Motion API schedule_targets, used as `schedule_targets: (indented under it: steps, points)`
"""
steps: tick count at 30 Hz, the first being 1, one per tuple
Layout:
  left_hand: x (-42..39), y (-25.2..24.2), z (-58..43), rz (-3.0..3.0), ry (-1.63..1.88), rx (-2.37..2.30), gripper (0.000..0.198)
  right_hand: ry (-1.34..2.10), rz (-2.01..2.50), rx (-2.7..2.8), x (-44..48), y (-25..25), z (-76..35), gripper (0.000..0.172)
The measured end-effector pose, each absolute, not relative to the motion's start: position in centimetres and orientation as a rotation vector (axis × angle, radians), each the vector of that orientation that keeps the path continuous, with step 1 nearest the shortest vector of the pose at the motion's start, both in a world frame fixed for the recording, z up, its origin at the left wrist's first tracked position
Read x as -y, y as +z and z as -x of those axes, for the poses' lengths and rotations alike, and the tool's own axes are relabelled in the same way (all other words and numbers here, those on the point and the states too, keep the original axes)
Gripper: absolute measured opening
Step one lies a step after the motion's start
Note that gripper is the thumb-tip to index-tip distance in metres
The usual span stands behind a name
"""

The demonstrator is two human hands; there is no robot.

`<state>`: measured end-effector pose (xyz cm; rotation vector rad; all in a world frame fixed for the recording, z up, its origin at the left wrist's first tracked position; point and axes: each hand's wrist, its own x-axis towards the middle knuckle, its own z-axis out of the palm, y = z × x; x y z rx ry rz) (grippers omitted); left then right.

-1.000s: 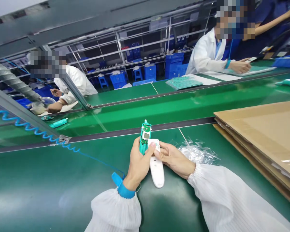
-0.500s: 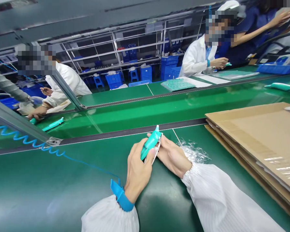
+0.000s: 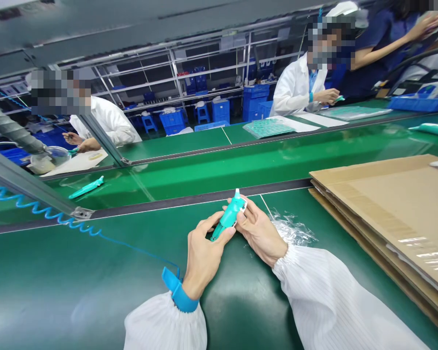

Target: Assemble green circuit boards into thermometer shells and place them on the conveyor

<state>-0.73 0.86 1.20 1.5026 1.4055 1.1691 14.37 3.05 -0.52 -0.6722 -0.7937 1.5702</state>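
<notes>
Between my hands is a teal plastic handheld device (image 3: 228,219), tilted, with its pointed tip up and away from me. A white casing part (image 3: 244,206) shows at its far end, mostly hidden behind the teal shell. My left hand (image 3: 204,255) holds its lower end between thumb and fingers. My right hand (image 3: 257,226) pinches the far end and the white part. A blue wrist strap (image 3: 178,290) circles my left wrist, and white pleated sleeves cover both forearms.
Crumpled clear plastic film (image 3: 292,229) lies right of my hands, beside stacked cardboard sheets (image 3: 379,214). A blue coiled cord (image 3: 40,209) runs left. Beyond a dark rail, a green belt (image 3: 204,167) carries a teal device (image 3: 86,187). Co-workers in white coats sit opposite, before shelves of blue crates.
The circuit board side faced up at first, with the white casing separate. Now the teal shell faces up with the white part joined behind it, and my hands have turned it.
</notes>
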Motion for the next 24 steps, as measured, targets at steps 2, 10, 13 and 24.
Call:
schedule_targets:
  steps: [2,10,13,24]
  points:
    - [-0.7,1.4,0.6,-1.537,1.164,-1.376,0.040,1.579,0.667,0.786,-3.0,-0.7,-14.3,0.057]
    - [-0.8,1.2,0.7,-1.553,1.205,-1.301,0.042,1.579,0.726,0.839,-2.9,-0.8,-14.1,0.048]
    - [-1.3,1.1,1.2,-1.432,1.193,-1.260,0.043,1.565,0.731,0.893,-2.9,-0.6,-14.2,0.049]
    - [-0.2,1.1,0.3,-1.838,1.162,-1.302,0.042,1.626,0.807,0.747,-3.0,-0.1,-14.4,0.046]
